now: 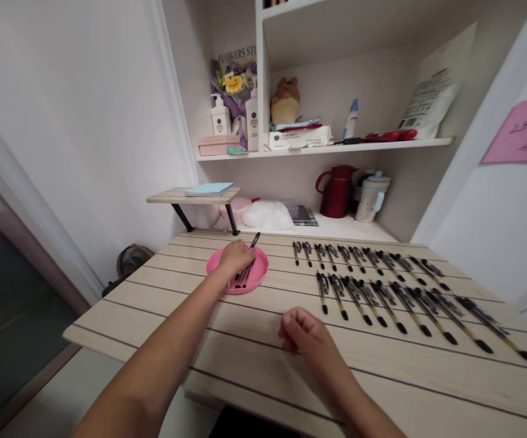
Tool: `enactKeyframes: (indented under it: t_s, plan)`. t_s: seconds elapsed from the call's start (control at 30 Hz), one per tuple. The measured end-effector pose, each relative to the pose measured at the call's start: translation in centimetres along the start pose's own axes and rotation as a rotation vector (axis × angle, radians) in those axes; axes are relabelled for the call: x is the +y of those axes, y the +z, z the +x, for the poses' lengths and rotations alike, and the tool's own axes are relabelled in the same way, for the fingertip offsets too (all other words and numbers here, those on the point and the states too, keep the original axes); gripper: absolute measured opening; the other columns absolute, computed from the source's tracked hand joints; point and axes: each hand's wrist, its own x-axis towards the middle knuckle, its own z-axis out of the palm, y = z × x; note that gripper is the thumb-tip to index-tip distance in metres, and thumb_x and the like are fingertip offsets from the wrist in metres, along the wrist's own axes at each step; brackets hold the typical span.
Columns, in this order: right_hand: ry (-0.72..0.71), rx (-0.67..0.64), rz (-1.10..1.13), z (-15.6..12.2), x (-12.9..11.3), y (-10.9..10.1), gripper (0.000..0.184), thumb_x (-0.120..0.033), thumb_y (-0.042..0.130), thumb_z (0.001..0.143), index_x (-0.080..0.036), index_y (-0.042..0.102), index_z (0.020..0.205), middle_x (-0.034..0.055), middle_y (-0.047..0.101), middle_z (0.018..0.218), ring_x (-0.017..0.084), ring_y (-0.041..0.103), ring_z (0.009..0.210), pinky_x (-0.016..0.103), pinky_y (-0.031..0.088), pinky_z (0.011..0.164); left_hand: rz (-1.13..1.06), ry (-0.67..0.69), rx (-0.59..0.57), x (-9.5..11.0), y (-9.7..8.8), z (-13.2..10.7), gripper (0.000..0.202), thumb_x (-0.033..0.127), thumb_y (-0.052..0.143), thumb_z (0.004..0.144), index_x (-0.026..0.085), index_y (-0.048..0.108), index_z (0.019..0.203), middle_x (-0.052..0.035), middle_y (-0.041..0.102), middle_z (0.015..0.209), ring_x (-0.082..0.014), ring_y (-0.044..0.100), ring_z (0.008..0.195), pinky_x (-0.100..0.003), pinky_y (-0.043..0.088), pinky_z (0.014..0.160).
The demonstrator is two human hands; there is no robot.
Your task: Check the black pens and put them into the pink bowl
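My left hand (237, 258) reaches over a pink scalloped plate (260, 275) on the left part of the table. Its fingers are closed on a black pen (255, 239), whose end sticks up past the fingertips. Several more dark pens (241, 280) lie in the plate, partly covered by the hand. Nearer to me, my right hand (303, 331) is low over the planks with its fingers curled in; nothing shows in it. To its right, black pens with yellowish barrels (366, 298) lie slanted in two rows, a back row (352, 258) and a front row.
The slatted wooden table (245, 340) carries a small raised stand (167, 196) with blue paper (209, 189) at its back left. Behind are a red jug (336, 191), a light tumbler (372, 198) and a white bag (268, 215). A shelf (336, 148) with bottles runs above.
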Motion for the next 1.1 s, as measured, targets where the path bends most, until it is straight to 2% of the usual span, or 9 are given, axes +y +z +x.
enactKeyframes:
  t_s: [0.13, 0.17, 0.23, 0.3, 0.47, 0.6, 0.73, 0.93, 1.1]
  plan:
    - [-0.089, 0.316, 0.151, 3.2, -2.2, -1.7, 0.034, -0.047, 0.061, 0.067, -0.018, 0.055, 0.083, 0.0003, 0.060, 0.070, 0.012, 0.052, 0.062, 0.024, 0.040, 0.058, -0.244, 0.122, -0.108, 3.2, 4.6, -3.9, 0.006, 0.022, 0.041, 0.074, 0.020, 0.045, 0.079, 0.0028, 0.055, 0.052, -0.0111, 0.053, 0.043, -0.020, 0.037, 0.043]
    - [-0.115, 0.355, 0.176, 4.0, -2.4, -2.0, 0.036, -0.048, 0.061, 0.067, -0.018, 0.054, 0.086, 0.0003, 0.060, 0.072, 0.012, 0.053, 0.063, 0.024, 0.041, 0.058, -0.425, 0.130, -0.170, 3.8, 6.1, -4.9, 0.004, 0.021, 0.042, 0.073, 0.021, 0.043, 0.077, 0.0051, 0.050, 0.047, -0.0104, 0.049, 0.038, -0.020, 0.036, 0.041]
    - [-0.153, 0.378, 0.203, 5.5, -2.3, -2.6, 0.035, -0.049, 0.059, 0.068, -0.018, 0.053, 0.083, -0.0005, 0.059, 0.068, 0.012, 0.052, 0.059, 0.024, 0.041, 0.055, -0.695, 0.117, -0.238, 4.5, 8.8, -6.4, 0.007, 0.024, 0.048, 0.071, 0.022, 0.041, 0.073, 0.0078, 0.044, 0.043, -0.0087, 0.042, 0.034, -0.019, 0.033, 0.037]
    - [-0.174, 0.412, 0.201, 6.5, -1.6, -3.0, 0.033, -0.050, 0.056, 0.069, -0.018, 0.050, 0.074, -0.0017, 0.057, 0.061, 0.011, 0.050, 0.052, 0.024, 0.040, 0.052, -0.858, 0.088, -0.220, 4.7, 11.1, -7.2, 0.013, 0.027, 0.055, 0.068, 0.021, 0.042, 0.070, 0.0075, 0.044, 0.046, -0.0075, 0.040, 0.036, -0.018, 0.032, 0.038]
    - [-0.104, 0.526, 0.274, 7.1, 0.0, -3.2, 0.027, -0.044, 0.053, 0.072, -0.020, 0.045, 0.067, -0.0024, 0.057, 0.054, 0.010, 0.050, 0.044, 0.023, 0.040, 0.047, -1.087, 0.081, -0.209, 4.7, 14.1, -7.3, 0.015, 0.027, 0.062, 0.064, 0.020, 0.051, 0.070, 0.0027, 0.055, 0.058, -0.0092, 0.049, 0.052, -0.019, 0.039, 0.051]
    - [-0.048, 0.508, 0.366, 6.7, -0.1, -3.1, 0.026, -0.042, 0.052, 0.073, -0.021, 0.040, 0.065, -0.0024, 0.058, 0.048, 0.010, 0.050, 0.037, 0.022, 0.039, 0.042, -1.127, 0.082, -0.265, 4.5, 14.8, -7.3, 0.011, 0.026, 0.061, 0.064, 0.018, 0.054, 0.068, 0.0001, 0.059, 0.063, -0.0111, 0.053, 0.058, -0.021, 0.042, 0.057]
    - [-0.032, 0.454, 0.344, 6.6, -0.7, -3.2, 0.028, -0.046, 0.051, 0.073, -0.021, 0.041, 0.063, -0.0007, 0.056, 0.043, 0.012, 0.051, 0.036, 0.023, 0.038, 0.038, -1.085, 0.108, -0.304, 4.4, 14.0, -7.5, 0.009, 0.026, 0.059, 0.066, 0.018, 0.059, 0.068, -0.0007, 0.059, 0.061, -0.0137, 0.055, 0.065, -0.022, 0.043, 0.061]
    - [0.010, 0.407, 0.327, 6.6, -0.8, -3.6, 0.030, -0.048, 0.050, 0.073, -0.020, 0.042, 0.067, 0.0010, 0.061, 0.049, 0.011, 0.050, 0.034, 0.020, 0.034, 0.033, -0.951, 0.018, -0.365, 4.4, 12.4, -8.0, 0.013, 0.030, 0.056, 0.068, 0.017, 0.059, 0.071, 0.0053, 0.044, 0.043, -0.0063, 0.035, 0.036, -0.018, 0.027, 0.037]
    - [0.020, 0.417, 0.337, 6.9, -0.3, -4.1, 0.037, -0.053, 0.056, 0.069, -0.019, 0.043, 0.074, 0.0031, 0.066, 0.065, 0.011, 0.054, 0.038, 0.019, 0.034, 0.031, -0.874, 0.019, -0.394, 4.3, 12.0, -8.1, 0.018, 0.034, 0.051, 0.071, 0.017, 0.051, 0.064, 0.0078, 0.037, 0.040, -0.0037, 0.027, 0.029, -0.017, 0.016, 0.031]
